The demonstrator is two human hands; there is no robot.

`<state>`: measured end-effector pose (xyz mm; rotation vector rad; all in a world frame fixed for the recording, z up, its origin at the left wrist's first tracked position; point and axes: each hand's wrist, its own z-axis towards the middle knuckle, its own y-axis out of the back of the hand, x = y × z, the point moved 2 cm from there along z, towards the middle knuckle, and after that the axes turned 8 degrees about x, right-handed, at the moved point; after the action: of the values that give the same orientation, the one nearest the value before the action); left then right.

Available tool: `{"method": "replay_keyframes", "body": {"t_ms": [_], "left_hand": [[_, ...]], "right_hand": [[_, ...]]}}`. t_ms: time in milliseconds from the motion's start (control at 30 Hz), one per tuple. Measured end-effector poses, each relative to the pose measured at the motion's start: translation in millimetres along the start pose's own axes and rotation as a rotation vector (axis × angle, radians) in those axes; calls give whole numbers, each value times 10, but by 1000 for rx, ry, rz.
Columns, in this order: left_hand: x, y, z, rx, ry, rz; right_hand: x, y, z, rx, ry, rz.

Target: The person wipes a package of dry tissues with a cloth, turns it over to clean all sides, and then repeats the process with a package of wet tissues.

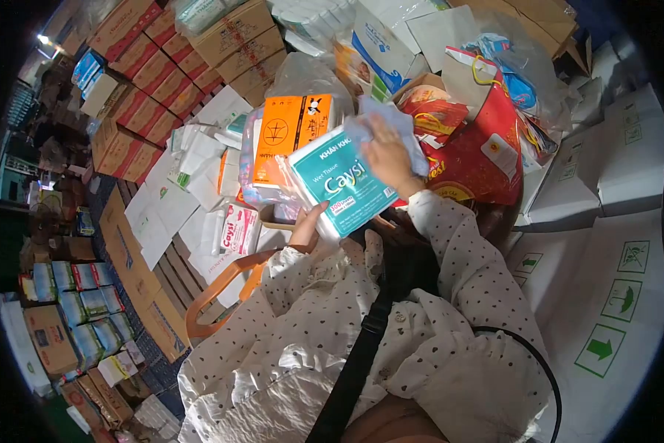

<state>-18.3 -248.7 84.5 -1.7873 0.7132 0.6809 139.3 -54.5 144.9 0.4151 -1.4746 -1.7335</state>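
A teal and white pack of Caysi wet tissue (343,181) is tilted up in front of my body. The fingers of my left hand (305,230) are closed on its lower left edge. Over the pack's upper right side, my right hand (388,156) is blurred by motion and closed on a pale lavender cloth (407,131). The cloth bunches around the fingers at the pack's edge. Just behind the pack stands an orange packet (291,133) in clear plastic. A pink and white Caysi pack (238,230) lies to the left of my left hand.
Red gift bags (476,159) stand close by my right forearm. White cartons with green arrow marks (605,325) line the right side. Stacked brown and red cartons (136,70) rise at the back left. An orange curved handle (217,295) is near my left sleeve.
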Motion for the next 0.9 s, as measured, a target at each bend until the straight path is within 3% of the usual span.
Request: {"method": "replay_keyframes", "body": {"t_ms": [67,233,433,500,633,700,767,900], "left_hand": [[-95,-102,-27,30,-17,27],[-90,-75,-50,36,-67,141],[-104,-126,-92,42,-63,98],[-95,-117,-95,32,-45,98],[-70,-91,-79,20,-81,102],[-95,-112,-98,5,-101,110],[-126,-143,-117,20,-68,88],[-182,-120,-150,-37,-95,61]], "right_hand": [[397,78,-63,43,171,186],[934,120,-156,234,539,198],[605,137,145,153,334,236],[338,124,245,60,191,143],[-169,123,306,-73,135,91],[-487,133,253,-152,11,119],[-753,217,178,173,-382,305],[-1351,-15,73,-3,-279,176]]}}
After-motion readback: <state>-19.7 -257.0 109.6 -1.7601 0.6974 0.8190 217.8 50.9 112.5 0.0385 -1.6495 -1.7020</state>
